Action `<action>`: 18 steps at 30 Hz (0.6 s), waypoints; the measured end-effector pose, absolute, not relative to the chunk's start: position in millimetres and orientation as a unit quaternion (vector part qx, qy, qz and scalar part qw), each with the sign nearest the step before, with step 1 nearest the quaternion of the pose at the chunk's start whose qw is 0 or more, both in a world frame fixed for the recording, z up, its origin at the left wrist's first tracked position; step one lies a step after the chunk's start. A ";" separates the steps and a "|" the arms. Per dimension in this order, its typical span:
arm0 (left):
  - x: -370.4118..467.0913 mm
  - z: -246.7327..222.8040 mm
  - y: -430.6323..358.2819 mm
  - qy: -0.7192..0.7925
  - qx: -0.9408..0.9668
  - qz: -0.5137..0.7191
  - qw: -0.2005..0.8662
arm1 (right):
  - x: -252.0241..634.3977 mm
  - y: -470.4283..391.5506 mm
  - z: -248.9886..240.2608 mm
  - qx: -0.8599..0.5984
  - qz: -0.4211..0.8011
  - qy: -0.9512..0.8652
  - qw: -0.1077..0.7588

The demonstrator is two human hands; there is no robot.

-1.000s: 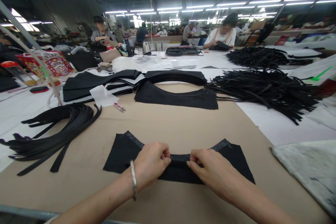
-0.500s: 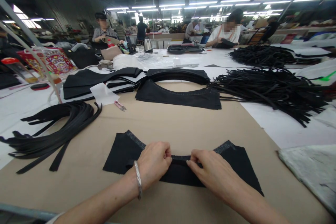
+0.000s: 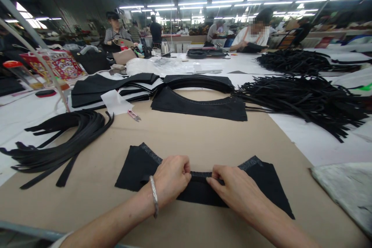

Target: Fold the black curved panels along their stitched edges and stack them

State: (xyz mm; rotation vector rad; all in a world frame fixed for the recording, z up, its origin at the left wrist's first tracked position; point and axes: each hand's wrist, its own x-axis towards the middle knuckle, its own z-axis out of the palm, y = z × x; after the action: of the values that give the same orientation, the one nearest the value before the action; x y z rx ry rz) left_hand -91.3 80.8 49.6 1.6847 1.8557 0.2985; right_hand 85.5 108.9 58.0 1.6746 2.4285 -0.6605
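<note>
A black fabric piece (image 3: 273,186) with a curved upper edge lies flat before me, its rough grey band showing at both raised ends. Along the middle of that curve runs a narrow black strip (image 3: 200,178). My left hand (image 3: 173,176), with a silver bangle at the wrist, is closed in a pinch on the strip at the curved edge. A short gap to the right, my right hand (image 3: 232,181) pinches the same strip between thumb and fingers. Both hands cover parts of the strip and the edge beneath.
Stacked black curved pieces (image 3: 200,108) lie beyond, beside more black panels (image 3: 99,91). Bundled black strips (image 3: 72,139) rest at left, a tangled heap of strips (image 3: 302,100) at right. Pink-handled thread snips (image 3: 134,115) lie near white paper (image 3: 116,102). Co-workers (image 3: 252,35) sit across the table.
The view has shifted very slightly. Both hands keep their pinch at the curved edge, with almost no movement.
</note>
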 end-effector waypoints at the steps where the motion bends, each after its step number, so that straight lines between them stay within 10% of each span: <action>1: -91.5 49.6 81.2 0.701 0.636 0.114 0.303 | 84.8 109.0 58.5 0.554 -0.218 0.801 0.061; 18: -91.9 50.5 83.4 0.696 0.641 0.114 0.302 | 80.4 109.6 55.2 0.559 -0.212 0.799 0.067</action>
State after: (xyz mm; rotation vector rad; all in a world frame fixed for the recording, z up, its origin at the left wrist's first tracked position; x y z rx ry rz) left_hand -91.9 83.4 50.5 1.6999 1.8468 0.3022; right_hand 80.4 109.6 55.2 1.6840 2.4073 -0.6394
